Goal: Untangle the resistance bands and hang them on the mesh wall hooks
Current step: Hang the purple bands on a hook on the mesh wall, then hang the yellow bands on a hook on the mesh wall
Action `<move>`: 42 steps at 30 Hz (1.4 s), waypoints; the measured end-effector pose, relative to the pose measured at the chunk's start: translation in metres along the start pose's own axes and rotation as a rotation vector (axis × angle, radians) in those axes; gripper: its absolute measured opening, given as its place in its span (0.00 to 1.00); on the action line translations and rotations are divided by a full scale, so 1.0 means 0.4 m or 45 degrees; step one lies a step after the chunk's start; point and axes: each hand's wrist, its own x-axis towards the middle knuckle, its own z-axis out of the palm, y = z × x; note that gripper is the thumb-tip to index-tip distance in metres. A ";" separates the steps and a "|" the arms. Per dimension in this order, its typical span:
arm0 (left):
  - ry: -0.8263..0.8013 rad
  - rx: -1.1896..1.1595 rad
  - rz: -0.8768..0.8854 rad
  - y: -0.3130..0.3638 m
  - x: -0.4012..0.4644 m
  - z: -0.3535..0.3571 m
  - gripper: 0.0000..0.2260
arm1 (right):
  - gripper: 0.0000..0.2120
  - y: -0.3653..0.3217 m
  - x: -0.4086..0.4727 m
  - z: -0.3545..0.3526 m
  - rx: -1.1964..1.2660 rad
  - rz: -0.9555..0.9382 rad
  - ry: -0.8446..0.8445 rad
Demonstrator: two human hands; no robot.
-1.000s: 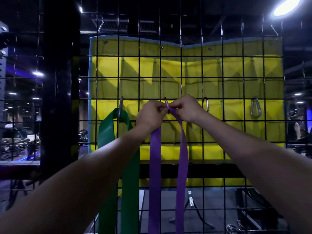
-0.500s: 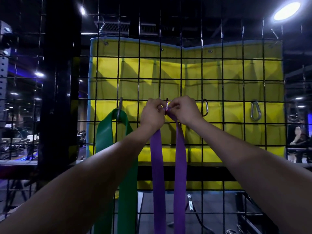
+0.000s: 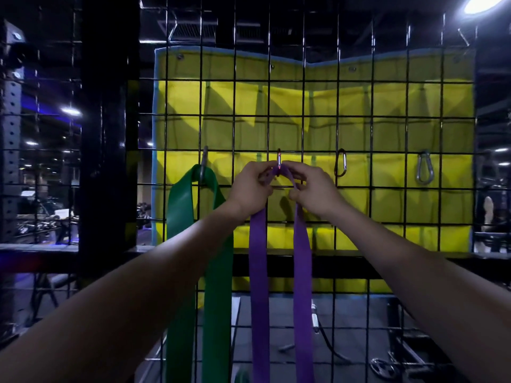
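My left hand and right hand both pinch the top of the purple band, looping it over a clip near the middle of the mesh wall. The green band already hangs from the clip just left of it. Two clips toward the right edge hang bare, so I judge the job partly done, with this band nearly seated.
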 end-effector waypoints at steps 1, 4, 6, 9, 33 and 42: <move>-0.046 -0.058 -0.017 -0.004 -0.010 -0.006 0.26 | 0.34 0.004 -0.009 0.000 0.036 0.026 -0.057; -0.191 -0.284 -0.107 -0.023 -0.028 -0.026 0.31 | 0.42 0.010 -0.028 0.007 0.142 0.137 -0.216; -0.230 -0.328 -0.123 -0.026 -0.035 -0.032 0.32 | 0.43 0.004 -0.038 0.011 0.179 0.163 -0.273; -0.128 -0.235 -0.023 -0.019 -0.066 -0.011 0.29 | 0.38 0.000 -0.065 0.014 0.304 0.167 -0.240; -0.921 -0.151 -0.019 0.230 -0.916 0.698 0.18 | 0.22 0.153 -1.175 -0.421 -0.581 1.158 -0.041; -1.446 -0.230 -0.134 0.173 -1.383 0.920 0.16 | 0.19 0.247 -1.694 -0.409 -0.603 1.652 -0.128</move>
